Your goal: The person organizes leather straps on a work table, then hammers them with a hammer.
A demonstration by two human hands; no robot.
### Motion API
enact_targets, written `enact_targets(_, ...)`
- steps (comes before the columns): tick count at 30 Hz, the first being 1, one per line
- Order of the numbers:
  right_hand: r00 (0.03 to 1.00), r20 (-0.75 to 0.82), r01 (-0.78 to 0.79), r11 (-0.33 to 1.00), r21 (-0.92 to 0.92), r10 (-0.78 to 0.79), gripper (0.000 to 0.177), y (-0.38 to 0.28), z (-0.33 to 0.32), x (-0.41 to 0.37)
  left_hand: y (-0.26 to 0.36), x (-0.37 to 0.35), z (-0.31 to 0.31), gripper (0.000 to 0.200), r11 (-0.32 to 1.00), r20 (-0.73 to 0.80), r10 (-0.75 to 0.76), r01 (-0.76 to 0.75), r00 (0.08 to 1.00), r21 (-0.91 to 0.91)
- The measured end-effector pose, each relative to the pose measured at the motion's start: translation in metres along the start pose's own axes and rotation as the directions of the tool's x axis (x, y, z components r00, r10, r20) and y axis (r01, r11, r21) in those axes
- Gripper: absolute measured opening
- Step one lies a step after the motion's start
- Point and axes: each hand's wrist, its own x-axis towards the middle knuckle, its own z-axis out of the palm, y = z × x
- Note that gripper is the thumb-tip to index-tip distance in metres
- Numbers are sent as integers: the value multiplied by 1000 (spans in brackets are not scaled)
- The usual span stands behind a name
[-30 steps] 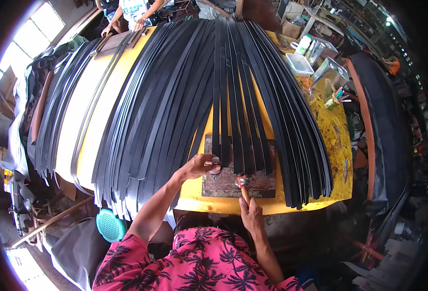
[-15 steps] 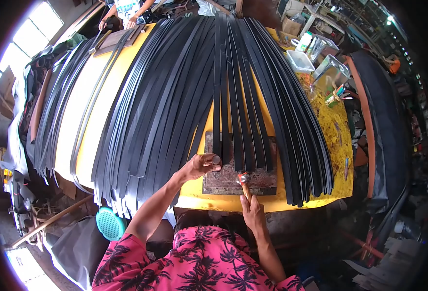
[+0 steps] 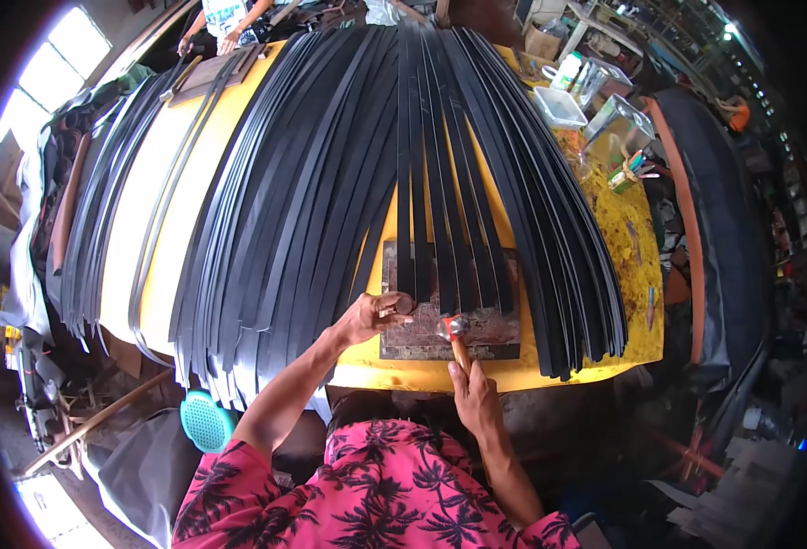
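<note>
My left hand is closed around a short dark tool with a round flat end. It holds this at the end of the leftmost black strips, over the upper left part of a worn reddish-brown board. In my right hand is a hammer with a wooden handle and a shiny metal head marked orange-red. The hammer head is above the board, right of the dark tool and apart from it. Several long black strips reach onto the board with their ends spread. The dark tool's lower end is hidden.
Thick rows of black strips cover much of the yellow table. At the right stand clear plastic boxes and a holder of pens. Another person's hands are at the far left, near a second board. A turquoise stool stands below.
The whole view has shifted slightly. The hammer head has turned a little in my right hand and stays above the board. My left hand keeps its hold on the dark tool at the strips' ends.
</note>
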Motion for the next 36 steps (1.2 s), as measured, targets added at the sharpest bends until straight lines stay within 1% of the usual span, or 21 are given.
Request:
enact_targets(4, 993, -49, 111, 992, 57, -108, 38, -59, -19, -10, 5, -4, -1, 39, 977, 23, 132, -134, 991, 167)
enact_targets(6, 984, -67, 168, 984, 55, -165, 36, -74, -15, -7, 7, -6, -1, 39, 975, 19, 124, -125, 992, 181)
enact_targets(9, 992, 42, 121, 982, -142, -116, 34, -73, 3, 3, -2, -8, 0, 39, 981, 26, 51, -55, 998, 188)
enact_targets(12, 991, -7, 131, 978, -163, -134, 35, -77, 7, 7, -8, -6, 5, 47, 943, -67, 285, -267, 956, 200)
enact_targets(14, 989, -45, 137, 987, -86, -141, 32, -99, -23, -3, -5, -7, 4, 41, 962, -43, 217, -206, 975, 177)
enact_targets(15, 978, -94, 181, 982, -48, -185, 32, -121, -44, -7, -13, -4, 5, 41, 950, -56, 256, -241, 965, 196)
enact_targets(16, 926, -216, 337, 937, 95, -311, 26, -139, -63, -18, -21, -4, 9, 41, 940, -65, 289, -270, 955, 210)
enact_targets(17, 809, -346, 520, 853, 47, -474, 27, -138, -73, -26, -20, -7, 12, 42, 954, -48, 237, -224, 970, 199)
enact_targets(18, 784, -408, 598, 748, 290, -468, 24, -155, -83, -35, -13, -6, 7, 43, 963, -27, 193, -184, 981, 197)
enact_targets(20, 671, -386, 736, 630, 247, -633, 24, -144, -75, -29, -4, -7, 2, 44, 957, -27, 173, -161, 985, 243)
enact_targets(21, 679, -354, 656, 748, -100, -643, 25, -111, -41, -22, -5, -6, 0, 45, 956, -31, 192, -179, 981, 231)
enact_targets(22, 750, -336, 563, 816, -128, -570, 29, -103, -2, -2, -6, -8, 2, 45, 958, -35, 205, -193, 978, 214)
enact_targets(23, 993, 89, 95, 965, -245, -75, 40, -59, 23, 8, -8, -10, 2, 49, 958, -12, 182, -174, 983, 228)
enact_targets(24, 998, -18, 57, 986, -156, -60, 38, -46, 33, 6, -9, -11, 3, 47, 942, -15, 210, -199, 978, 272)
enact_targets(26, 985, -64, 156, 984, -86, -162, 40, -46, 19, 8, -8, -14, 8, 43, 937, -76, 211, -180, 974, 301)
enact_targets(27, 992, -52, 108, 990, -92, -113, 40, -39, 5, -24, 21, -16, 5, 37, 921, -25, -63, 68, 998, 384)
enact_targets(29, 971, -230, 90, 991, 97, -65, 40, -41, -3, -1, 7, -36, 21, 34, 1000, 20, 17, -17, 1000, -22)
enact_targets(30, 975, -216, 53, 998, 41, -43, 41, -23, -8, -3, 39, -47, 17, 35, 982, 155, -7, 37, 988, -187)
enact_targets(31, 989, -150, -8, 1000, 27, 12, 42, -14, -15, -4, 38, -62, 30, 35, 894, 337, -117, 247, 934, -375)
enact_targets(34, 996, -55, -65, 998, -20, 63, 44, 15, -14, 11, 61, -63, 44, 32, 833, 344, -191, 337, 919, -439)
enact_targets(36, 997, -2, -82, 995, -61, 82, 45, 39, -4, 13, 77, -38, 45, 26, 693, 164, -245, 291, 955, -659)
